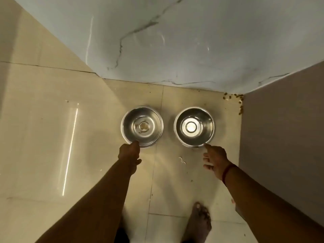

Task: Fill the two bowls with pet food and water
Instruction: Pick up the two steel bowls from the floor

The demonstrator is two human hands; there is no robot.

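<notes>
Stainless steel, both of them: the left bowl and the right bowl sit side by side on the tiled floor, a little apart, near the corner where the marbled wall meets the grey panel. Neither holds food or water yet; the left one shows only a few crumbs at its bottom, the right one looks bare and shines under the light.

The left hand reaches the near rim of the left bowl, fingers curled at it; whether its grip is actually closed on the rim I cannot tell. The right hand is spread open, its forefinger just touching or nearly touching the near rim of the right bowl, gripping nothing.

The risks, as I judge them: a thin steel rim pinched at one point lets a bowl tilt or slip, and on glossy tile it would skate away or clatter. Lifting both at once with one-sided holds doubles that chance. Later, a water-filled bowl carried this way would slop over.

Scattered kibble lies along the corner and down the panel's foot, and small white scraps lie on the tile between the hands. A bare foot stands close behind; spilled water there would make a slippery spot. Nothing blocks either hand's reach.
</notes>
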